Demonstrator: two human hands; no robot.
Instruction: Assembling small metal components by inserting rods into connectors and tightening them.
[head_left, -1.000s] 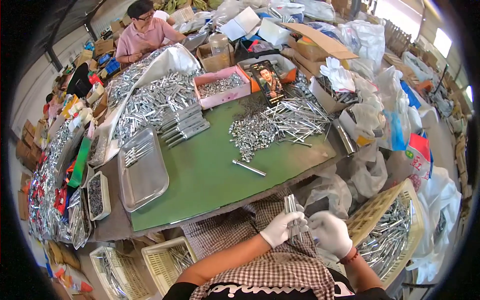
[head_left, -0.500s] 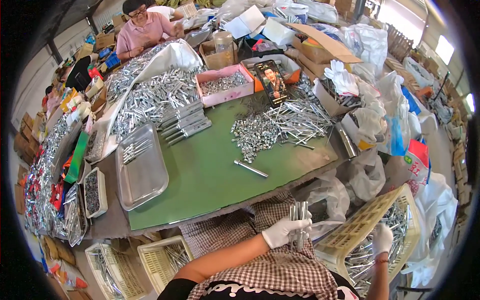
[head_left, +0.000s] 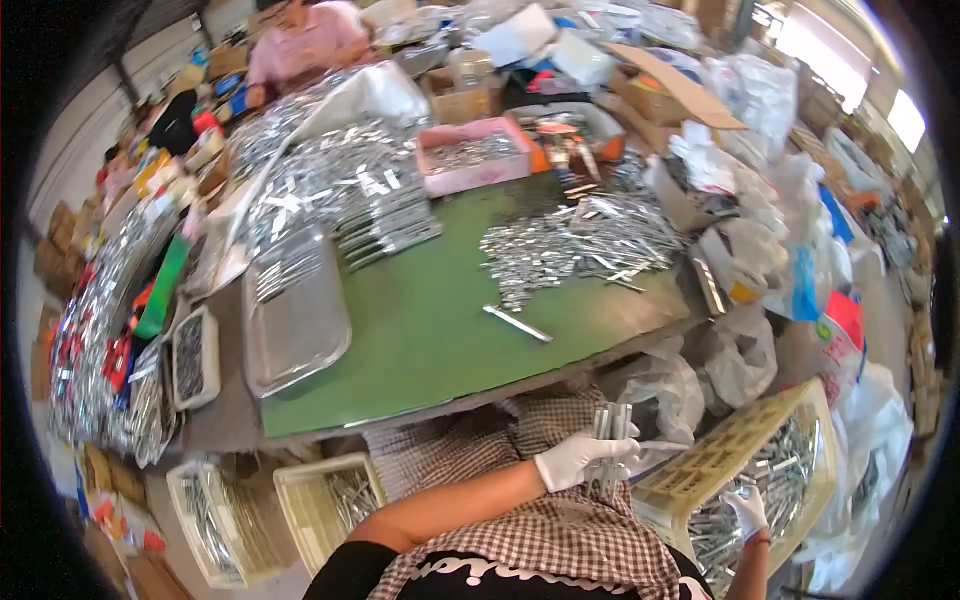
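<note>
My left hand (head_left: 578, 462), in a white glove, grips a small bunch of shiny metal tubes (head_left: 611, 424) upright in front of my checked apron. Low on the right, my right hand (head_left: 749, 514), also gloved, is inside a cream plastic crate (head_left: 808, 420) of loose metal tubes (head_left: 775, 480). Its fingers look pinched together; what lies between them is too blurred to make out. On the green tabletop (head_left: 420, 340) a single metal tube with a rod (head_left: 517, 324) lies apart. Behind it spreads a pile of small metal nuts (head_left: 520, 262) and thin rods (head_left: 630, 235).
A steel tray (head_left: 300, 345) with several pins sits on the left, beside stacked tubes (head_left: 390, 235) and a large heap of parts. A pink box (head_left: 475, 165) stands at the back. Crates (head_left: 325, 500) rest below the table's left. Across the table a person (head_left: 310, 45) sits.
The view has shifted, so the table appears slightly higher and further right. My right hand has moved down and a little left within the crate. My left hand still holds the tubes.
</note>
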